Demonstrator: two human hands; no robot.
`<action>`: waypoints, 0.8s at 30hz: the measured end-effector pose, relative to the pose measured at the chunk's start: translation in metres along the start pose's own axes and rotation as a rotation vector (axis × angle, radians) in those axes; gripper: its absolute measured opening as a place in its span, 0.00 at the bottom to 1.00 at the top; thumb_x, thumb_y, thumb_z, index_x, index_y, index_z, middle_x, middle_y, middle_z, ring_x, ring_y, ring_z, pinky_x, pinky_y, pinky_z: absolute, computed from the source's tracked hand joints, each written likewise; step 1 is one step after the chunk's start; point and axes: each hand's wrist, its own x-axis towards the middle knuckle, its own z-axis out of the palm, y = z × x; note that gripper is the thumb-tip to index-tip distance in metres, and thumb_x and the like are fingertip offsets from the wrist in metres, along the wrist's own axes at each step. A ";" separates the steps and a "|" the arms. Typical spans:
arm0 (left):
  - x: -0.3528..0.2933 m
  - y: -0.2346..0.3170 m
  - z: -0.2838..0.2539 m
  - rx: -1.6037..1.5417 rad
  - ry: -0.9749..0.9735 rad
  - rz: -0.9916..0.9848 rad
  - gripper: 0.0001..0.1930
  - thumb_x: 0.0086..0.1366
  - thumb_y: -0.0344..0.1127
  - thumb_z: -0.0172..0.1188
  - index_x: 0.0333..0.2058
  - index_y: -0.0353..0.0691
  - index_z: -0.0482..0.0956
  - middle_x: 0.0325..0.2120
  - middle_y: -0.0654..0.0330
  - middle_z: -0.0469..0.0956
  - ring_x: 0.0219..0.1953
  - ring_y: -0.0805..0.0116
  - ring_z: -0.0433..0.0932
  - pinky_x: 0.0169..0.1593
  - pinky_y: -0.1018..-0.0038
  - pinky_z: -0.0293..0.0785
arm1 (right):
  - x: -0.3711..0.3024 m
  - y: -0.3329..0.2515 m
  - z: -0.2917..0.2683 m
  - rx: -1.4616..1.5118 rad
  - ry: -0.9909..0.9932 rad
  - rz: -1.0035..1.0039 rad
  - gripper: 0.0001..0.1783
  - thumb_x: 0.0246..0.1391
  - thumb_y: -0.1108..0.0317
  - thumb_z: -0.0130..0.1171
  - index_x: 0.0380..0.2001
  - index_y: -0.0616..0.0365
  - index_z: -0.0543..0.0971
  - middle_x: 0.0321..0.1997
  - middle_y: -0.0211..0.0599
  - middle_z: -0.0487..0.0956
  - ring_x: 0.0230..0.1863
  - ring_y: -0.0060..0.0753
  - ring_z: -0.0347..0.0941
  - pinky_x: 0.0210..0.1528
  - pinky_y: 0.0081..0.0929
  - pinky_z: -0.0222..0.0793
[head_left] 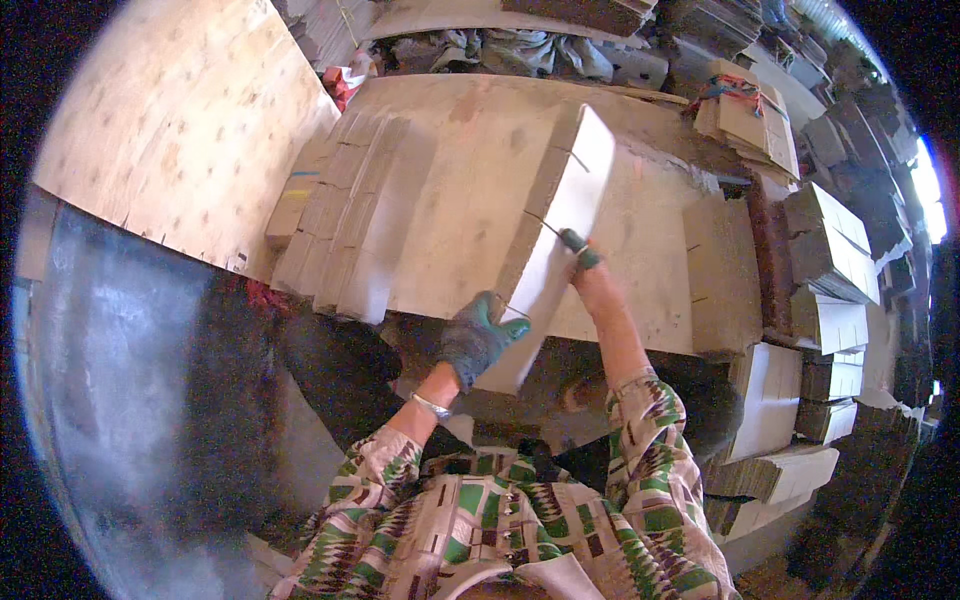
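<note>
A long stack of slotted cardboard strips [570, 200] slants across the wooden table [465, 190], its near end jutting past the table's front edge. Dark slots cut into its pale upper face. My left hand [476, 338], in a grey-green glove, grips the stack's near left edge with the thumb over the face. Farther up, at the right edge, my right hand [582, 252] wears a similar glove and has its fingers closed at the strips. Its fingertips are partly blurred.
To the left lie more cardboard strips [345, 215], beside a raised plywood sheet [190, 120]. Another cardboard bundle [722, 270] rests at the table's right end. Stacked slotted cardboard [830, 245] lines the right side. A tied bundle [745, 110] sits at the back right.
</note>
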 end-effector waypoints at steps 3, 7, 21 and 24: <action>0.012 -0.022 -0.006 0.218 -0.047 -0.188 0.36 0.54 0.58 0.73 0.51 0.36 0.74 0.46 0.42 0.81 0.50 0.44 0.81 0.52 0.55 0.77 | -0.019 0.038 0.011 -0.215 -0.001 0.115 0.23 0.70 0.61 0.49 0.63 0.60 0.69 0.35 0.28 0.76 0.32 0.24 0.73 0.40 0.27 0.76; 0.017 -0.062 0.005 0.355 -0.058 -0.291 0.32 0.56 0.54 0.71 0.50 0.36 0.73 0.46 0.42 0.81 0.51 0.44 0.81 0.53 0.54 0.77 | -0.060 0.084 0.024 -0.463 -0.039 0.266 0.22 0.69 0.70 0.46 0.63 0.64 0.70 0.43 0.37 0.81 0.31 0.27 0.78 0.35 0.28 0.77; 0.073 -0.092 -0.121 0.332 0.164 -0.361 0.36 0.56 0.57 0.68 0.56 0.38 0.71 0.53 0.42 0.79 0.56 0.43 0.78 0.58 0.53 0.74 | -0.090 0.088 0.078 -0.522 -0.085 0.214 0.24 0.67 0.67 0.56 0.62 0.64 0.71 0.48 0.42 0.82 0.36 0.32 0.82 0.38 0.26 0.79; 0.106 -0.112 -0.140 0.404 0.076 -0.479 0.48 0.58 0.55 0.67 0.70 0.37 0.57 0.63 0.42 0.71 0.62 0.45 0.74 0.64 0.54 0.70 | -0.105 0.082 0.073 -0.560 -0.059 0.255 0.23 0.67 0.69 0.55 0.63 0.64 0.71 0.48 0.43 0.83 0.37 0.32 0.82 0.37 0.26 0.78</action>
